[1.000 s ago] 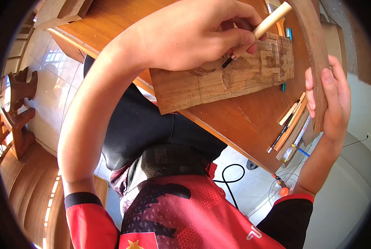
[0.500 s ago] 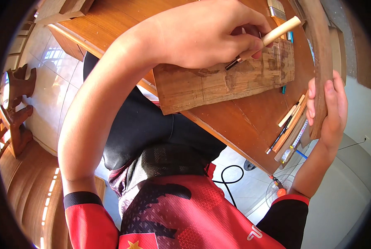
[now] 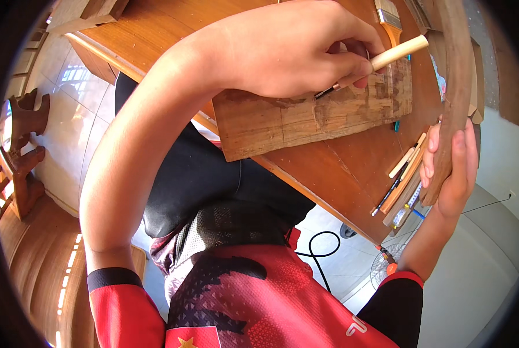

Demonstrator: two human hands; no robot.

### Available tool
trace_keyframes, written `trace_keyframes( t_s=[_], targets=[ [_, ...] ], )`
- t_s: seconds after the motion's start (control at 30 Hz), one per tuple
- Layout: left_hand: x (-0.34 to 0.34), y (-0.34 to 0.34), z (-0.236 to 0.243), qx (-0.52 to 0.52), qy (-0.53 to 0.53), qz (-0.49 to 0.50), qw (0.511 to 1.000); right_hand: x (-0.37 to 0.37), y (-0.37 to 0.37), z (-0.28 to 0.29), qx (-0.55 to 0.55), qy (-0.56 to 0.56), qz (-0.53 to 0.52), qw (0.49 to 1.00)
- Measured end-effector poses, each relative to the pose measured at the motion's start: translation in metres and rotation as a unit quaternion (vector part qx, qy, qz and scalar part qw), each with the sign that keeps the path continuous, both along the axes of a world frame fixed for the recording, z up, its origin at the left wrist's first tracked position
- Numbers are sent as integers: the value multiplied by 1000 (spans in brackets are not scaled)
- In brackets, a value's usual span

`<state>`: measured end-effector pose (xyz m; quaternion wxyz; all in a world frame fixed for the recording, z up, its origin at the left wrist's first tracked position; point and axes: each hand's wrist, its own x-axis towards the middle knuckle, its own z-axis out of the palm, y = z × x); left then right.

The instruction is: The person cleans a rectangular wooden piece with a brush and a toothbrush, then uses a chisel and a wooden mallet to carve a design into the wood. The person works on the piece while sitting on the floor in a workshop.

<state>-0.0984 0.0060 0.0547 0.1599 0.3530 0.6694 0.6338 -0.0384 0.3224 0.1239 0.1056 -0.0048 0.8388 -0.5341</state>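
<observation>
My left hand is closed around a chisel with a pale round wooden handle. The chisel leans, its handle end up to the right and its dark metal tip resting on a thick wooden board. The board lies on the table near its front edge, with shallow carved patches partly hidden behind my hand. Off to the right, my right hand grips the lower end of a long brown wooden bar, raised beside the table and apart from the chisel.
Right of the board, on the wooden table, lie several slim wooden-handled tools and a measuring tape. A paintbrush lies behind the board. A small fan stands below the right corner. Carved wooden furniture is at left.
My right hand has come slightly down and left with the wooden bar. The chisel's handle end has shifted a little to the right and down, its tip staying on the board.
</observation>
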Motion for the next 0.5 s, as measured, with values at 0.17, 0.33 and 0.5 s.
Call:
trace_keyframes(
  t_s=[0.17, 0.33, 0.5],
  targets=[
    [-1, 3, -22, 56, 46, 0, 997, 1, 0, 1, 27, -19, 6, 999],
    [-2, 11, -29, 28, -28, 1, 999, -7, 0, -4, 28, -35, 14, 999],
    [7, 6, -3, -43, 32, 21, 998, -8, 11, -6, 28, -43, 10, 999]
  ],
)
